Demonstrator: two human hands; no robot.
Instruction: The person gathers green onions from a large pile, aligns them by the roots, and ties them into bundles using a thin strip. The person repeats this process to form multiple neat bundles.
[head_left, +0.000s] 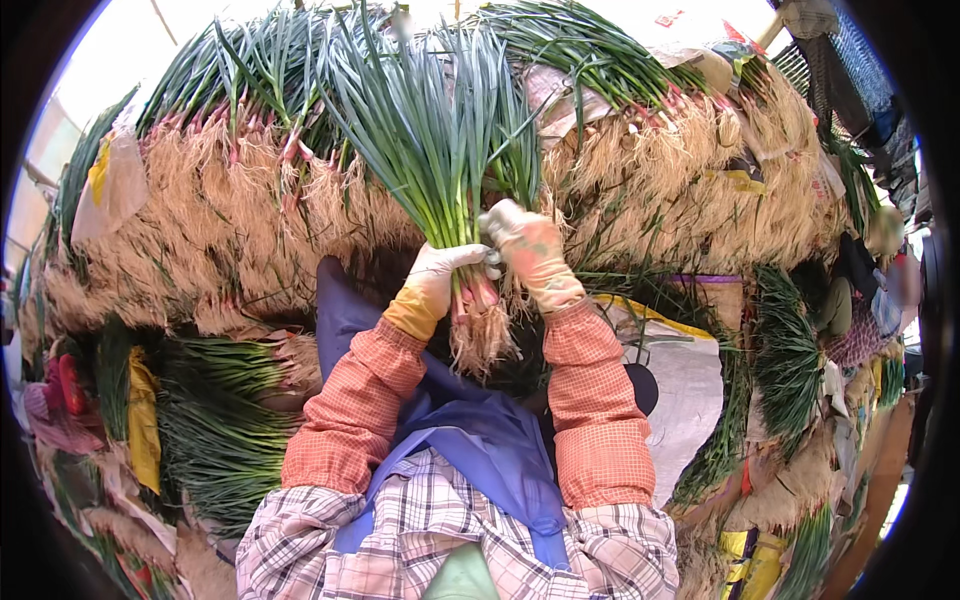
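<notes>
My gloved left hand (442, 274) is closed around the lower stems of a bunch of green scallion-like plants (450, 157). The long leaves fan upward, while reddish bulbs and pale, stringy roots hang below the grip. Close on the right is my gloved right hand (529, 247), slightly blurred, its fingers curled beside the stems. Whether it grips a stem or root cannot be made out. Behind the bunch rises a broad heap of similar plants (247, 180), laid with roots toward me and leaves away.
More plants (225, 442) lie at my left side. A white sack (679, 405) with a yellow edge is at my right. Further bundles (787, 360) stand along the right. People (885, 292) are partly visible at the far right. A blue apron (480, 420) covers my lap.
</notes>
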